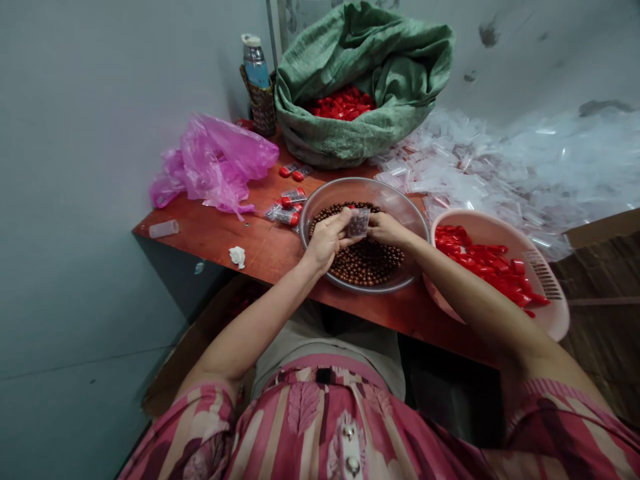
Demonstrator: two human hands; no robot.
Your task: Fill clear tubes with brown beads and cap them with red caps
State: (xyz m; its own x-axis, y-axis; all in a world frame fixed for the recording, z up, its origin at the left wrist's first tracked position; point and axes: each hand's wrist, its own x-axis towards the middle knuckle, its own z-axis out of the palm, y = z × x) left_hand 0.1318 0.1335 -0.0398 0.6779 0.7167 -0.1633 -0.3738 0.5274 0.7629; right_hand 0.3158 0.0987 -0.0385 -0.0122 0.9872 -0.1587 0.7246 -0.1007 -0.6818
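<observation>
My left hand grips a small clear plastic container between thumb and fingers, over a wide translucent basin. Dark pieces show through the container's wall, and a bit of red shows at its top left. My right hand is right beside the container, its fingers bent and closed; whatever is in them is hidden. Below both hands, strings of round brown beads lie coiled in the basin.
A pink basket of red caps stands right of the basin. Behind are a green sack and a heap of clear containers. Filled red-capped containers, a magenta bag and a bottle are at left.
</observation>
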